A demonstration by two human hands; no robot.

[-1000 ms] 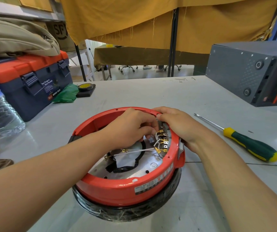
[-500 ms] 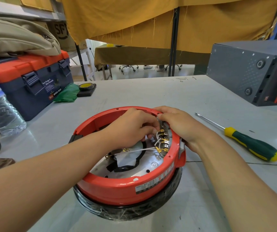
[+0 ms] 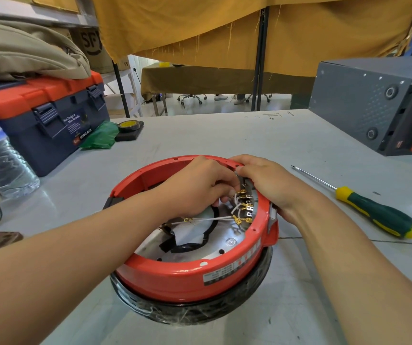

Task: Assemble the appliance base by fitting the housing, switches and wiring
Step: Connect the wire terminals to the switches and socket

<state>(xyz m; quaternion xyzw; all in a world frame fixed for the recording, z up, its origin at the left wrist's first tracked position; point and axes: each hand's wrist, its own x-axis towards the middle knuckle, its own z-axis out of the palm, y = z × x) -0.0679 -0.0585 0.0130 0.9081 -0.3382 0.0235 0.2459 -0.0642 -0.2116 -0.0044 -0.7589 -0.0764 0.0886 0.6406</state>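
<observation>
Left hand (image 3: 200, 188) and right hand (image 3: 265, 183) pinched wiring inside the red housing (image 3: 190, 275).
Fingers curled round the white wires (image 3: 214, 219) at the housing's far-right wall; a hard tug could unseat the brass terminals (image 3: 243, 207).

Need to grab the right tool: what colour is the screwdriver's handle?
Dark green with yellow ends, on the screwdriver, in the head view.
</observation>
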